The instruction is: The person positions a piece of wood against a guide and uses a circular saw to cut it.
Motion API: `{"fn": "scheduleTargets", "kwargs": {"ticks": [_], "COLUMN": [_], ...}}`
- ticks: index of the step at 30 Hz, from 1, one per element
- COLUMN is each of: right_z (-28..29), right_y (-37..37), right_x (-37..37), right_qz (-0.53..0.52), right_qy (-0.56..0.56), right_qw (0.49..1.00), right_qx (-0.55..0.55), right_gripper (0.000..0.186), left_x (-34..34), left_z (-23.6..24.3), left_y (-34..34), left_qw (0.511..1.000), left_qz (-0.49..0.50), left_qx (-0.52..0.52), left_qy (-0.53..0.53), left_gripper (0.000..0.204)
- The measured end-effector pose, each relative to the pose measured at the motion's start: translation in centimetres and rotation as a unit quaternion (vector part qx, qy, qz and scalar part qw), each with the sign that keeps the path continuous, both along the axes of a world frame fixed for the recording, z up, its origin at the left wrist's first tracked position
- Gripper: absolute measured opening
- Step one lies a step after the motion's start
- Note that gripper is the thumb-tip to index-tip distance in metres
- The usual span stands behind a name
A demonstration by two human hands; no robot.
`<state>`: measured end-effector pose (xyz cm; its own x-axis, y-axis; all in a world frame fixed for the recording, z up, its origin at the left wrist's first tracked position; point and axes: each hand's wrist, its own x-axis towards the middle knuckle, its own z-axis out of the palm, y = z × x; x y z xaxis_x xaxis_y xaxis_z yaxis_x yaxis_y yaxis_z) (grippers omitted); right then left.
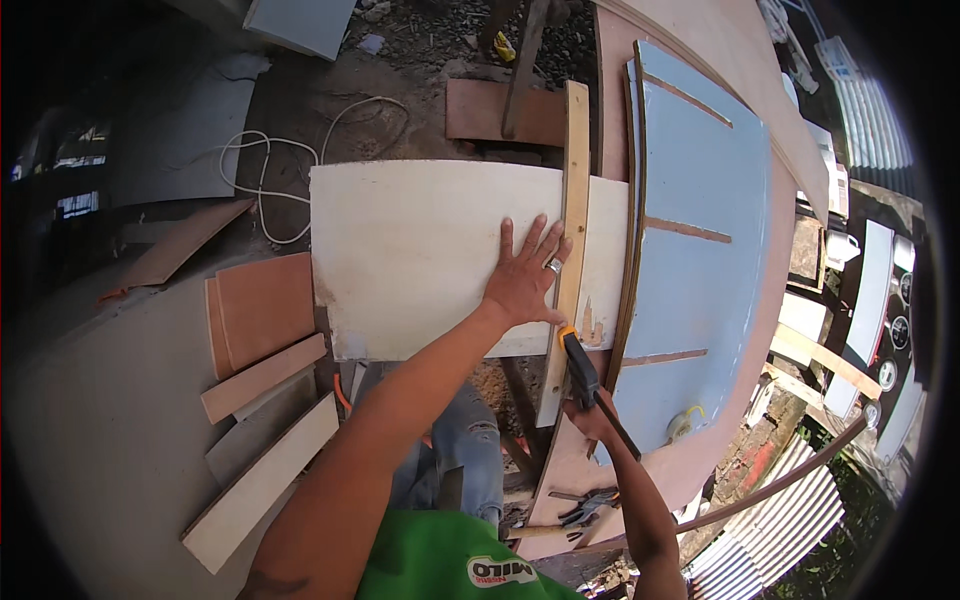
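White board [420,250]; tan strip [576,150]; black clamp [580,368], orange tip [568,337]; blue panel [690,295], brown stripes [688,230].

We wear a bright green top [420,555] with a white-and-red printed emblem [502,571] on its front, and faded blue jeans [470,450], frayed across the leg. Our left hand [522,282] bears a silver-coloured ring [553,265] with a broad face; our forearms [405,395] are bare.
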<state>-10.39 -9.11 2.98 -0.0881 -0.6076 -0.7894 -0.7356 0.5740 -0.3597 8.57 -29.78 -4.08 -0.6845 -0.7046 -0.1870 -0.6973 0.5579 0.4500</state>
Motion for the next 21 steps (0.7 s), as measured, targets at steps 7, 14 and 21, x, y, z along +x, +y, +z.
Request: {"fn": "scheduleTargets", "kwargs": {"ticks": [7,14,21], "right_z": [-5.8,-10.3,1.2], "right_y": [5.0,7.2,1.3], "right_x": [-3.5,-3.0,2.2], "right_qz": [0.018,0.009,0.113], "right_qy": [-0.075,-0.146,-0.121], "right_qw": [0.996,0.983,0.923], "right_qx": [0.041,-0.112,-0.349], "right_gripper": [0.045,0.037,0.062], "left_x": [0.8,3.3,-0.7], "left_z": [1.0,-2.4,0.5], "left_y": [0.8,3.2,1.8], "left_qw": [0.999,0.929,0.993], "left_qz": [-0.003,0.081,0.022], "left_qx": [-0.008,-0.301,-0.094], "left_qy": [0.042,0.200,0.070], "left_gripper": [0.131,0.108,0.100]}}
